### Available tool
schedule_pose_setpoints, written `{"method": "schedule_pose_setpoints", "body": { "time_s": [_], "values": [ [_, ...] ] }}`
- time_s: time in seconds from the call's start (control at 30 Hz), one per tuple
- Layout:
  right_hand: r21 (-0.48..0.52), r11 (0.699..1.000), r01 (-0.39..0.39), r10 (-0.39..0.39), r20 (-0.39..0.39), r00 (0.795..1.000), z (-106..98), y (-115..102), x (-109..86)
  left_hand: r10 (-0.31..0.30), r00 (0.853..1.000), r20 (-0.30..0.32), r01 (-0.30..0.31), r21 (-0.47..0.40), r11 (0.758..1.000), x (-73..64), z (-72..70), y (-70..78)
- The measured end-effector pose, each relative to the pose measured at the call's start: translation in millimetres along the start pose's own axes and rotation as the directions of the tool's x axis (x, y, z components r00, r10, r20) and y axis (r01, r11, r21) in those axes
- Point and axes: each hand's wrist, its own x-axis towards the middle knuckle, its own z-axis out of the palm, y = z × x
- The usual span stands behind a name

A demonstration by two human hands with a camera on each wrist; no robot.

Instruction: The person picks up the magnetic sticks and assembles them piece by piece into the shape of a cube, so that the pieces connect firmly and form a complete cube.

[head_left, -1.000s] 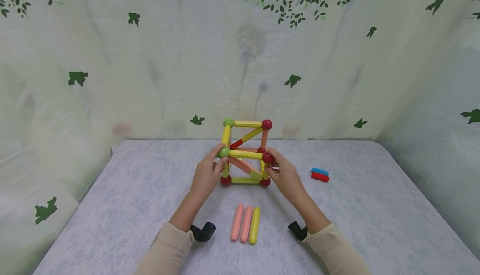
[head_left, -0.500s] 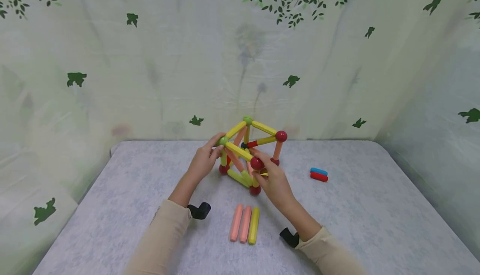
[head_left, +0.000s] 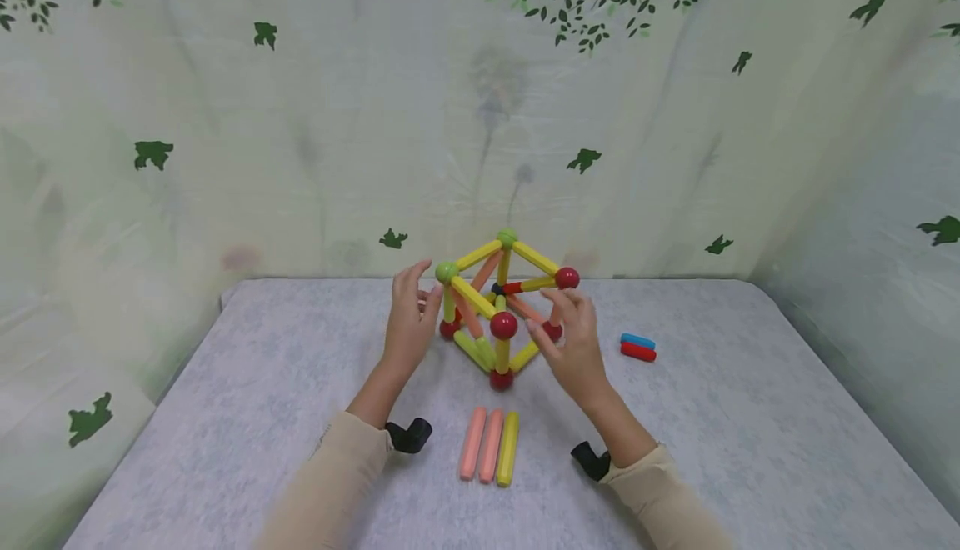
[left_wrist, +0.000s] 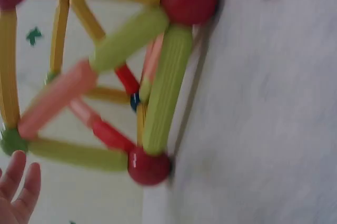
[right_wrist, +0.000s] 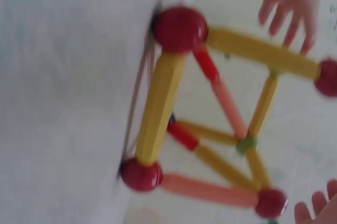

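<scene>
A cube-like frame of magnetic rods and balls (head_left: pixel 474 296) stands on the table with one corner towards me. Its rods are yellow, lime, pink and red; its balls are red, green and dark blue. My left hand (head_left: pixel 411 321) is beside the left green ball (head_left: pixel 446 272), fingers spread and holding nothing. On the other side, my right hand (head_left: pixel 576 346) is apart from the frame, fingers loosely bent around air. The right wrist view shows its fingertips (right_wrist: pixel 319 203) near a red ball (right_wrist: pixel 271 203). In the left wrist view, my left fingertips (left_wrist: pixel 27 184) lie just below a green ball (left_wrist: pixel 13 140).
Two pink rods (head_left: pixel 482 446) and a yellow rod (head_left: pixel 507 450) lie side by side in front of the frame. A short blue rod (head_left: pixel 637 341) and a short red rod (head_left: pixel 638 352) lie to the right. Behind the table (head_left: pixel 300 317) hangs a leaf-patterned cloth (head_left: pixel 315 117).
The frame has turned from facing me flat to pointing a corner at me. Both hands, which held its front upper balls, have let go and moved slightly apart.
</scene>
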Motion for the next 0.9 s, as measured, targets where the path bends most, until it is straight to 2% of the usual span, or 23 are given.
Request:
{"method": "schedule_pose_setpoints", "body": {
  "time_s": [0.07,0.13,0.23,0.3,0.4,0.43,0.5,0.77,0.9],
  "values": [
    [-0.009,0.999,-0.045,0.044,-0.059,0.997,-6.5,13.0,6.7,0.074,0.997,-0.019,-0.074,-0.021,0.997,-8.2,5.6,11.4],
    [0.005,0.993,-0.117,0.117,-0.056,0.991,-10.9,26.0,14.3,0.154,0.988,0.004,-0.154,-0.027,0.988,-16.1,12.1,23.0],
    [0.045,0.973,-0.225,0.223,0.046,0.974,-14.3,41.6,23.3,0.26,0.962,0.078,-0.26,-0.015,0.966,-27.4,21.5,37.2],
    [0.07,0.952,-0.296,0.285,0.141,0.948,-14.6,48.4,26.6,0.315,0.942,0.116,-0.319,0.017,0.948,-33.3,27.1,42.9],
    [0.078,0.934,-0.348,0.323,0.224,0.919,-13.7,54.7,28.4,0.359,0.925,0.124,-0.369,0.071,0.927,-38.2,33.4,47.5],
    [0.077,0.932,-0.355,0.329,0.233,0.915,-13.3,55.8,28.5,0.366,0.923,0.117,-0.376,0.081,0.923,-38.7,34.6,48.8],
    [0.069,0.936,-0.345,0.322,0.227,0.919,-12.3,57.1,28.5,0.361,0.926,0.11,-0.371,0.093,0.924,-39.0,35.6,50.3],
    [0.016,0.967,-0.253,0.246,0.182,0.952,-12.1,55.2,14.3,0.323,0.941,0.099,-0.331,0.084,0.94,-36.0,28.1,48.0],
    [-0.022,0.979,-0.202,0.203,0.146,0.968,-12.0,45.6,1.3,0.287,0.955,0.072,-0.292,0.088,0.952,-36.2,22.4,42.5]
  ]
}}
